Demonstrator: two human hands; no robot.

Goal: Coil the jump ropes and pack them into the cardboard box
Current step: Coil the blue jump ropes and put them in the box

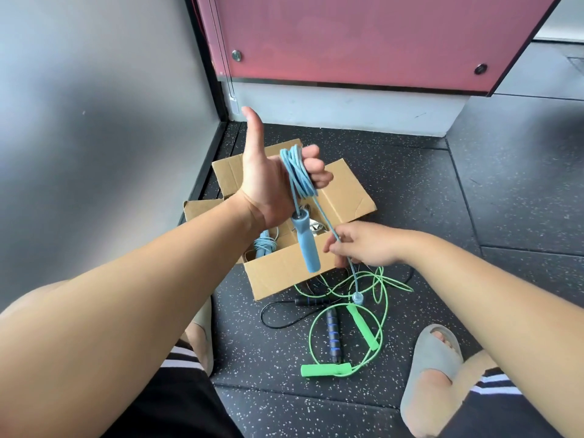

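Note:
My left hand is raised above the open cardboard box, thumb up, fingers curled round several loops of a blue jump rope. One blue handle dangles below that hand. My right hand pinches the free blue cord lower down, beside the box's near corner; the cord's other blue handle end hangs near the floor. A coiled blue rope lies inside the box. On the floor lie a green jump rope and a black rope with blue-striped handles, loosely tangled.
The floor is dark speckled rubber matting. A grey wall stands on the left and a red panel on a white base at the back. My feet in grey slippers flank the ropes.

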